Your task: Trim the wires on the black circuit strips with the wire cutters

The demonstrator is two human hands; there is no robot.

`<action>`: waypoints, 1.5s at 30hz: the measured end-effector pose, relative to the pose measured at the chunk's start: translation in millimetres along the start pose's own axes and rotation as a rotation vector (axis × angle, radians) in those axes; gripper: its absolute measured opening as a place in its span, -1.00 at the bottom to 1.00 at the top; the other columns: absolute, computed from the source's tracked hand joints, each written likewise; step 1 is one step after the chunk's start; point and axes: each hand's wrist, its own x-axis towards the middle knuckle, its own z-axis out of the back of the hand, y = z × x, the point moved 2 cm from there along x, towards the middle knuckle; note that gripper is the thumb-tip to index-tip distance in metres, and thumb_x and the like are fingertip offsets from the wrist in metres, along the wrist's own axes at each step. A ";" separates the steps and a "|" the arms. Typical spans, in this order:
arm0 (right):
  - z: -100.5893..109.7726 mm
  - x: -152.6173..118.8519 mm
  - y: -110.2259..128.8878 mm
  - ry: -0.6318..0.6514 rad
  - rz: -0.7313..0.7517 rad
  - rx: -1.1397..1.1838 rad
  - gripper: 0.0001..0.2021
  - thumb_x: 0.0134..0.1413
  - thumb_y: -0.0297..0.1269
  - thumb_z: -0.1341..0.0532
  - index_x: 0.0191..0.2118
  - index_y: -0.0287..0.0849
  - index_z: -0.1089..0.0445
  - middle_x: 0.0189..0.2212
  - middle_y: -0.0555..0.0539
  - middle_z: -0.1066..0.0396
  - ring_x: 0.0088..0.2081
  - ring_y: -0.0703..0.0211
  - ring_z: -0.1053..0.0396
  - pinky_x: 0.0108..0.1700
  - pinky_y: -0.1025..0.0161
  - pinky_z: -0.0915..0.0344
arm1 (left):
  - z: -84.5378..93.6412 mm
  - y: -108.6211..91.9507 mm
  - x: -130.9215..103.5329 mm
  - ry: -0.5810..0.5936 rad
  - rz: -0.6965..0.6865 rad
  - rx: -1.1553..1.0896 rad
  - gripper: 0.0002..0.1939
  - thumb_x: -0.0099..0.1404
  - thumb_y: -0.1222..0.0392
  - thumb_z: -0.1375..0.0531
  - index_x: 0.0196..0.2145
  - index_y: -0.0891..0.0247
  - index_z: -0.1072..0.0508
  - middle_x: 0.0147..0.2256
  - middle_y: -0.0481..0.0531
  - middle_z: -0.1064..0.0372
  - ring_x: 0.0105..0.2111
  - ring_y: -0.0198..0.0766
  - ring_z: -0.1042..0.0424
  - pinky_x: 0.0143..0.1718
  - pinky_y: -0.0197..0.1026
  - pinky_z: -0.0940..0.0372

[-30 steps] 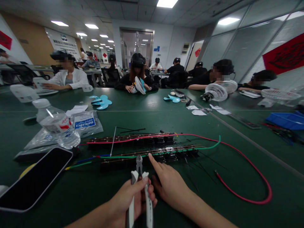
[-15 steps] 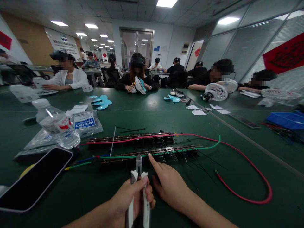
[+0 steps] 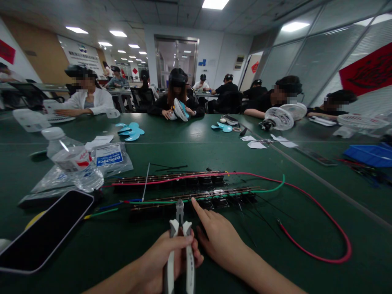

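Note:
My left hand [image 3: 170, 253] is wrapped round the grey-and-white handles of the pliers [image 3: 180, 241], whose jaws reach the near black strip. The index finger of my right hand [image 3: 219, 232] is stretched out and touches that near strip [image 3: 214, 201], beside the green wire [image 3: 162, 202] running along it; the other fingers are curled, with nothing visible in them. Behind lies a second black strip [image 3: 171, 179] with a red wire [image 3: 306, 192] that loops to the right. A pale cable tie [image 3: 146, 181] sticks up at the left.
To the left are a phone [image 3: 45, 232], a plastic bottle [image 3: 73, 159] and plastic bags [image 3: 113, 159]. Thin black ties [image 3: 263, 216] lie right of the strips. A blue tray [image 3: 369, 155] stands at the right. People with fan parts sit across the table [image 3: 190, 143].
The fingers of my left hand have shifted slightly on the pliers, and the handles have moved a little to the right. My right hand has stayed almost in place.

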 end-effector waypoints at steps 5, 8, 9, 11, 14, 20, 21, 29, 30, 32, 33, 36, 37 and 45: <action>2.6 -0.4 0.7 0.035 -0.008 -0.011 -0.25 0.04 -0.46 -0.02 0.35 -0.27 0.26 -0.11 -0.25 -0.39 -0.13 -0.01 -0.34 -0.09 0.04 -0.27 | 4.9 0.8 -1.3 0.066 0.003 0.011 -0.55 -0.07 0.67 -0.07 -0.22 0.41 -0.41 -0.23 0.21 -0.52 -0.16 -0.10 -0.51 0.08 0.05 -0.21; 4.5 -0.5 1.5 0.045 -0.004 -0.007 -0.25 0.04 -0.45 -0.02 0.35 -0.26 0.27 -0.12 -0.25 -0.39 -0.14 0.00 -0.34 -0.09 0.05 -0.27 | 3.2 1.6 -1.5 0.031 0.009 0.023 -0.56 -0.04 0.68 -0.07 -0.21 0.41 -0.40 -0.19 0.23 -0.52 -0.14 -0.07 -0.51 0.09 0.07 -0.22; 4.9 -0.4 1.8 0.050 -0.005 -0.006 -0.24 0.03 -0.45 -0.02 0.35 -0.26 0.27 -0.13 -0.24 -0.40 -0.14 0.00 -0.35 -0.10 0.05 -0.27 | 1.9 1.8 -1.8 0.007 0.011 0.030 -0.58 -0.01 0.67 -0.08 -0.21 0.40 -0.39 -0.19 0.24 -0.52 -0.14 -0.08 -0.52 0.09 0.06 -0.23; 5.4 -0.2 2.1 0.060 -0.008 -0.005 -0.20 -0.02 -0.46 -0.04 0.35 -0.26 0.28 -0.13 -0.24 -0.39 -0.14 -0.01 -0.35 -0.09 0.04 -0.27 | -1.5 1.6 -2.6 -0.036 0.014 0.047 -0.62 0.03 0.66 -0.10 -0.21 0.40 -0.38 -0.18 0.25 -0.52 -0.13 -0.07 -0.51 0.08 0.04 -0.25; 5.6 0.2 2.3 0.060 -0.006 -0.005 -0.17 -0.07 -0.46 -0.06 0.35 -0.27 0.29 -0.10 -0.25 -0.38 -0.11 -0.02 -0.34 -0.06 0.02 -0.26 | -6.1 0.9 -3.5 -0.078 0.017 0.070 -0.63 0.06 0.65 -0.12 -0.19 0.40 -0.37 -0.16 0.26 -0.51 -0.13 -0.05 -0.51 0.06 0.03 -0.27; 1.5 -0.6 0.7 0.029 -0.002 -0.007 -0.21 -0.01 -0.45 -0.04 0.35 -0.26 0.27 -0.14 -0.23 -0.40 -0.17 0.01 -0.35 -0.11 0.05 -0.28 | -4.8 -0.3 -4.1 -0.074 0.016 0.063 -0.65 0.05 0.65 -0.12 -0.21 0.41 -0.39 -0.28 0.17 -0.52 -0.21 -0.13 -0.52 0.03 0.04 -0.28; 0.5 -0.7 0.2 0.012 -0.004 -0.009 -0.24 0.02 -0.44 -0.03 0.35 -0.25 0.26 -0.15 -0.23 -0.40 -0.17 0.01 -0.35 -0.12 0.06 -0.28 | -3.4 -0.1 -4.0 -0.052 0.018 0.055 -0.65 0.03 0.65 -0.10 -0.24 0.41 -0.41 -0.33 0.14 -0.51 -0.25 -0.16 -0.52 0.03 0.04 -0.28; -1.2 -0.9 -0.3 -0.034 0.013 -0.021 -0.26 0.06 -0.41 -0.02 0.35 -0.26 0.25 -0.14 -0.23 -0.40 -0.16 0.00 -0.35 -0.13 0.06 -0.28 | 4.7 0.5 0.1 0.039 0.055 -0.035 -0.82 0.08 0.45 -0.13 -0.31 0.39 -0.41 -0.47 0.03 -0.40 -0.44 -0.28 -0.43 -0.20 -0.14 -0.30; -0.8 -1.0 0.0 -0.030 0.014 -0.019 -0.27 0.06 -0.41 -0.02 0.35 -0.26 0.26 -0.14 -0.23 -0.40 -0.16 0.00 -0.35 -0.12 0.06 -0.28 | 4.0 0.0 0.1 0.033 0.062 -0.031 -0.85 0.10 0.42 -0.14 -0.31 0.38 -0.40 -0.49 0.00 -0.38 -0.47 -0.30 -0.41 -0.24 -0.16 -0.29; -0.3 -1.2 0.5 -0.017 0.012 -0.011 -0.27 0.07 -0.41 0.00 0.35 -0.28 0.27 -0.12 -0.24 -0.39 -0.15 0.00 -0.34 -0.11 0.05 -0.27 | 2.1 -1.3 -0.1 0.003 0.079 -0.027 -0.90 0.14 0.37 -0.16 -0.33 0.36 -0.38 -0.54 -0.04 -0.33 -0.53 -0.33 -0.37 -0.31 -0.19 -0.28; -0.3 -1.3 0.6 -0.011 0.012 -0.007 -0.28 0.08 -0.42 0.00 0.35 -0.28 0.28 -0.11 -0.24 -0.39 -0.15 0.00 -0.34 -0.11 0.04 -0.27 | 1.2 -1.8 -0.3 -0.013 0.091 -0.027 -0.93 0.16 0.35 -0.16 -0.34 0.35 -0.37 -0.56 -0.06 -0.31 -0.56 -0.34 -0.36 -0.34 -0.20 -0.27; -0.4 -1.5 0.5 -0.008 0.008 -0.003 -0.28 0.10 -0.42 0.01 0.35 -0.26 0.30 -0.10 -0.23 -0.38 -0.13 0.00 -0.33 -0.09 0.04 -0.26 | 0.3 -2.9 -0.9 -0.038 0.125 -0.045 -0.96 0.21 0.31 -0.16 -0.37 0.33 -0.34 -0.61 -0.12 -0.25 -0.62 -0.38 -0.31 -0.42 -0.25 -0.24; -0.3 -1.5 0.5 -0.010 0.007 -0.003 -0.28 0.10 -0.41 0.01 0.35 -0.25 0.30 -0.10 -0.23 -0.38 -0.13 0.00 -0.33 -0.08 0.04 -0.25 | 0.6 -3.1 -1.1 -0.040 0.134 -0.052 -0.95 0.23 0.30 -0.15 -0.38 0.33 -0.33 -0.62 -0.13 -0.22 -0.63 -0.39 -0.29 -0.43 -0.26 -0.24; 0.4 -1.5 1.1 0.015 -0.003 0.011 -0.27 0.08 -0.42 0.00 0.35 -0.27 0.30 -0.09 -0.24 -0.37 -0.12 0.00 -0.33 -0.07 0.04 -0.25 | 5.3 -6.7 -1.1 0.086 0.054 -0.047 -0.97 0.20 0.33 -0.17 -0.39 0.31 -0.35 -0.62 -0.14 -0.22 -0.61 -0.40 -0.30 -0.42 -0.25 -0.27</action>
